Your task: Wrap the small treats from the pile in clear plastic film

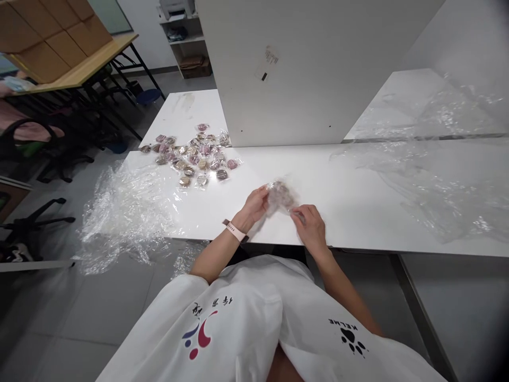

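Note:
Between my hands, just above the white table (342,223), is a clear plastic bag (281,195) with pinkish-brown pieces inside, too blurred to name. My left hand (255,205) grips its left side, with a pale pink watch band (235,231) at the wrist. At the bag's lower right edge, my right hand (310,225) pinches the plastic between thumb and fingers. Beyond my left hand lies a loose spread of small round wrapped pieces (202,163), purple, tan and dark brown, each in clear film.
Crumpled clear plastic (127,217) hangs over the table's left end. More clear sheeting (445,180) covers the right side. A white upright panel (310,79) stands at the back. At the far left are cardboard boxes (59,42) on a wooden table and a partly visible person (27,119).

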Motion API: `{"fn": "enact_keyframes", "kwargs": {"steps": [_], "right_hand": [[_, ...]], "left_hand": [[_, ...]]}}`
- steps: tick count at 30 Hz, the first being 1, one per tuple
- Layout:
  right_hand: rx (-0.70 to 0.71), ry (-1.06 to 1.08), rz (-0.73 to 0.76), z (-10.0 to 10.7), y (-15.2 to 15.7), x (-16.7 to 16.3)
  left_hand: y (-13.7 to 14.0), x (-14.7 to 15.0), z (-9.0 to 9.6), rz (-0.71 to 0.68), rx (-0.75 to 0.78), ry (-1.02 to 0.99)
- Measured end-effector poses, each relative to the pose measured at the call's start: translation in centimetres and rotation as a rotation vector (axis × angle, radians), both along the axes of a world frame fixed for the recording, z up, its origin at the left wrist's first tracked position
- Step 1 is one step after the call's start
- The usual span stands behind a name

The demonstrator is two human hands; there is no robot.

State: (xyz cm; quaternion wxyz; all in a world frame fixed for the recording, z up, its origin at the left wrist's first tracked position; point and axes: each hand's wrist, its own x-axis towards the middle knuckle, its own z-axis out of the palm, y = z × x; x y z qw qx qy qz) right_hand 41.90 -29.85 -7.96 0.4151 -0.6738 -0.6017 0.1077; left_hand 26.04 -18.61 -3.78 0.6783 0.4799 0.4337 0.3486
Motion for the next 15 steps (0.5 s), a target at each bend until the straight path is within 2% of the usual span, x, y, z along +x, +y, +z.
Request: {"fn": "enact_keyframes", "kwargs": {"steps": [1,3,7,9,11,13,15], "right_hand": [[0.006,0.063,-0.038,0.2,0.1,-0.2],[0.010,0.212,-0.099,0.6,0.2,-0.4],[-0.094,0.557,-0.115,1.5,-0.3,-0.8],[-0.146,0.756,-0.029,2.0,-0.9,-1.0],[-0.180,0.924,0.134,2.6,-1.5,-1.0],[-0.219,1.027,0.268,3.3,-2.1,-1.0],[-0.273,1.078,0.314,4.1,-2.7,-1.2]], "left_hand": [[-0.6,0.4,0.3,-0.021,-0.093,-0.114],[-2.0,0.9,1.0,-0.029,-0.176,-0.247],[-4.2,0.1,2.6,-0.038,-0.076,-0.238],[-4.9,-0.5,3.5,-0.082,-0.013,-0.220],[-5.2,-0.8,4.1,-0.096,0.027,-0.209],[-5.4,-0.7,4.3,-0.058,0.055,-0.177],[-5.7,-0.2,4.2,0.027,0.128,-0.093]]}}
